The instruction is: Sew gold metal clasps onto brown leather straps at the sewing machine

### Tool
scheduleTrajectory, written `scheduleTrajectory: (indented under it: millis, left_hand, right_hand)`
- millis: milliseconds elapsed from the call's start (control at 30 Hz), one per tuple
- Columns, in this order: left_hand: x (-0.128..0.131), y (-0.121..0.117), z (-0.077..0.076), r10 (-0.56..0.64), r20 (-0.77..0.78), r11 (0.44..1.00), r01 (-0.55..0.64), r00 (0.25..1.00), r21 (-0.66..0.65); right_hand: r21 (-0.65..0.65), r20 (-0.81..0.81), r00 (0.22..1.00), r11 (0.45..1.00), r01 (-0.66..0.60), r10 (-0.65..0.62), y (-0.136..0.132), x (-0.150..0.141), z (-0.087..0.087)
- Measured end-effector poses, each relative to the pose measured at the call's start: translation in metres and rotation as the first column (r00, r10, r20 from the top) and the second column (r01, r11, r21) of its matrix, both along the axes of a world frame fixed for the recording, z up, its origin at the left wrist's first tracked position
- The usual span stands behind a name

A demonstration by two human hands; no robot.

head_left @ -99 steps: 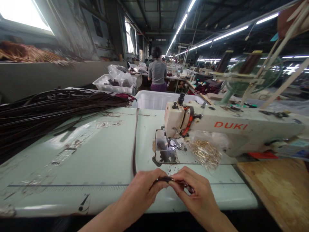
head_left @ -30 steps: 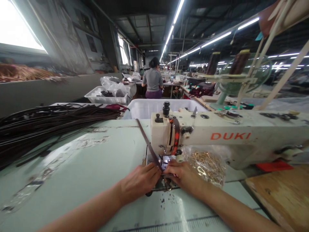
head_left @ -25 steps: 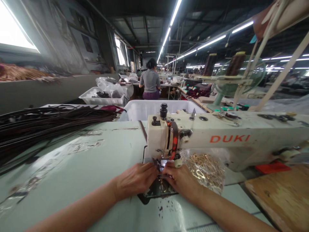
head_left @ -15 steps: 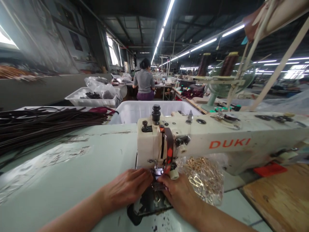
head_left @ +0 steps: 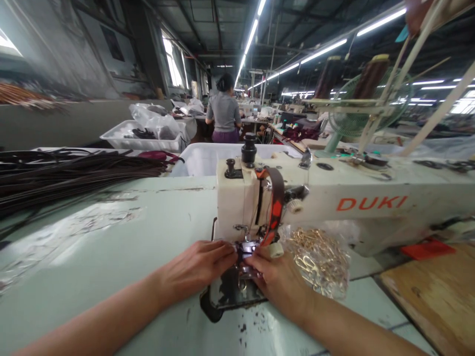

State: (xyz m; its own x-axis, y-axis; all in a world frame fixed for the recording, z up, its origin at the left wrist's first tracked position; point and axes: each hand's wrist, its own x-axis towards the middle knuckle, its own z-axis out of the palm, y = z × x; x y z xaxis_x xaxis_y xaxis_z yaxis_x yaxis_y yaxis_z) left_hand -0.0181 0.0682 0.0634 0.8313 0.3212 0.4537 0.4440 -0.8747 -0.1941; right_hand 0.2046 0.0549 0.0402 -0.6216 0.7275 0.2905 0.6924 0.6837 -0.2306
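A cream sewing machine [head_left: 237,198] marked DUKI stands in front of me, and both hands are at its needle. My left hand [head_left: 210,257] is closed, its fingertips pressed together beside the metal presser foot [head_left: 249,245] on the left. Whatever lies under those fingertips is hidden. My right hand [head_left: 278,274] pinches from the right of the foot, where the lower end of a brown strap [head_left: 277,198] with orange patches comes down to the fingers. That strap arches over the front of the machine head. Below the hands shows the dark, worn bed plate [head_left: 232,291].
Gold metal clasps [head_left: 319,257] lie in a clear bag under the machine arm. Dark straps [head_left: 81,173] are heaped on the left of the pale table [head_left: 178,207]. Behind the machine stands a white bin [head_left: 196,155]. A wooden board [head_left: 426,287] is on the right; a person [head_left: 223,111] sits ahead.
The view has shifted, so the machine appears farther right and higher. Both hands stay closed at the presser foot. The strap's arch stands out a little wider.
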Motion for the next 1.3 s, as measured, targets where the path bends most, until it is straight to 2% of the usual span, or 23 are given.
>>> scheduleTrajectory:
  millis: [167, 400, 533, 700, 867, 1067, 1200, 1300]
  left_hand:
    - [-0.0008, -0.0034, -0.0013, -0.004, -0.005, 0.999, 0.004, 1.0, -0.051]
    - [0.0007, 0.001, -0.0055, 0.005, 0.002, 0.999, -0.006, 1.0, 0.042]
    - [-0.0011, 0.0009, -0.006, -0.004, 0.001, 0.999, 0.004, 1.0, -0.042]
    - [-0.0011, -0.0003, -0.0071, 0.095, -0.096, 0.97, -0.114, 0.991, -0.215]
    - [0.001, -0.0019, -0.0046, 0.113, -0.123, 0.969, -0.137, 0.986, -0.207]
    - [0.0001, -0.002, -0.002, 0.118, -0.087, 0.968, -0.134, 0.989, -0.213]
    - [-0.0042, -0.0009, -0.0039, 0.064, 0.004, 0.959, -0.061, 0.998, -0.276]
    - [-0.0056, -0.0005, -0.0047, 0.066, 0.019, 0.955, -0.058, 0.998, -0.292]
  right_hand:
    - [-0.027, 0.012, 1.0, 0.999, 0.026, -0.026, 0.0003, 0.0005, -0.0004]
    - [0.053, 0.063, 0.996, 0.997, 0.053, -0.056, -0.0004, -0.0031, 0.0013]
    - [0.063, 0.08, 0.995, 0.996, 0.062, -0.067, -0.0006, -0.002, -0.0035]
    - [0.123, 0.118, 0.992, 0.992, 0.02, -0.034, -0.0025, -0.0017, -0.0038]
    - [0.183, 0.157, 0.986, 0.979, -0.089, 0.061, -0.0062, -0.0017, 0.0002]
    - [0.209, 0.093, 0.996, 0.978, -0.015, -0.005, -0.0056, 0.0008, -0.0038]
    - [0.192, 0.117, 0.993, 0.98, -0.049, 0.026, -0.006, 0.0006, -0.0034]
    - [0.184, 0.167, 0.985, 0.98, -0.076, 0.045, -0.0035, 0.0045, 0.0017]
